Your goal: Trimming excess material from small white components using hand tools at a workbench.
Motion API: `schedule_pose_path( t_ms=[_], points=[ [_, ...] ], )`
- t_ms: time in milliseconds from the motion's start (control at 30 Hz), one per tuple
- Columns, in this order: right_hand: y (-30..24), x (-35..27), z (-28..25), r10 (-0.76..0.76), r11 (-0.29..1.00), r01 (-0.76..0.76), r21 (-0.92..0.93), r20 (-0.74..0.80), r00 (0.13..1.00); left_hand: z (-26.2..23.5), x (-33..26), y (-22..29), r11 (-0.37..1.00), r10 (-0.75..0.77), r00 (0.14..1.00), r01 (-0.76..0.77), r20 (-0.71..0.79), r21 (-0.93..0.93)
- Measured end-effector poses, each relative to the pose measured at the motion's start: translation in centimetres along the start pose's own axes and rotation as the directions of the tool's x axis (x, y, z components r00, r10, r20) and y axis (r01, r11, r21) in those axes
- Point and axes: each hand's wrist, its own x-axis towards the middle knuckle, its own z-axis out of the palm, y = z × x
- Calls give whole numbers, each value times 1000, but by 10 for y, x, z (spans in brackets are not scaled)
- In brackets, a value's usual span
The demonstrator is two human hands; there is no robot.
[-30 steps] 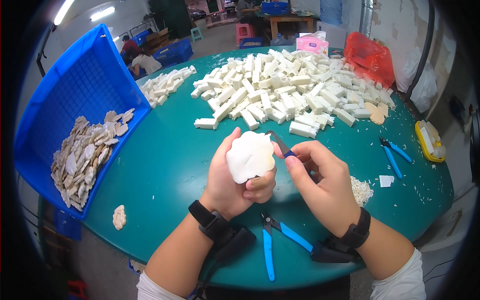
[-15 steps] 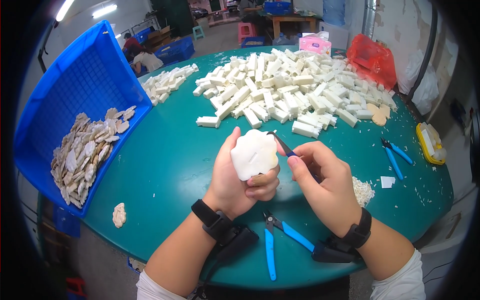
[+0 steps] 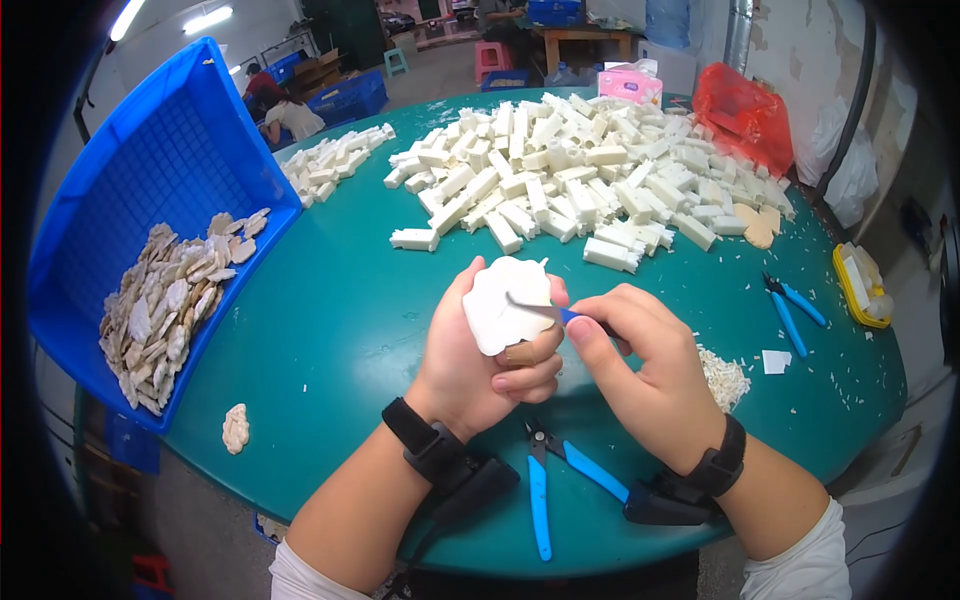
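Note:
My left hand [image 3: 455,375] is closed around a flat white plastic piece [image 3: 490,315] with a scalloped edge, its broad face turned up. In my right hand [image 3: 650,375] is a deburring knife [image 3: 567,315] with a blue handle and a thin hooked blade, pinched between thumb and fingers. The blade lies over the middle of the white piece, its tip at the face. A thin sliver sticks up from the piece's top edge. Below my hands, a pair of blue-handled flush cutters [image 3: 539,490] rests spread on the table.
A heap of white rectangular plastic parts [image 3: 570,170] covers the far table. At left, a tilted blue crate [image 3: 130,130] holds flat cream pieces [image 3: 165,310]. More blue cutters [image 3: 790,310], a yellow tray [image 3: 850,285] and shavings [image 3: 722,380] are at right; one cream piece [image 3: 236,429] lies at left.
The hooked blade has moved from the piece's upper right edge down and left onto its face. A sliver now stands at that edge. My left hand keeps its hold.

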Motion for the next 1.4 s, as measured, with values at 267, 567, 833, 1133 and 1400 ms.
schedule_pose_path(
  t_ms=[267,567,833,1133,1400],
  points=[
    [0,-2,-1,124,992,-121,-29,138,983,6,0,-2,993,40,994,-28,-102,117],
    [-4,2,-4,194,981,-187,-52,202,960,15,-2,-3,947,131,981,-81,-144,312],
    [-3,2,-4,276,961,-267,-71,225,934,13,-1,-6,917,128,975,-45,-184,396],
    [-3,3,-6,371,927,-346,-146,217,903,17,2,-8,913,118,968,-18,-220,408],
    [3,6,-10,390,920,-376,-113,164,906,10,2,-6,920,92,983,-23,-158,390]
  ],
)
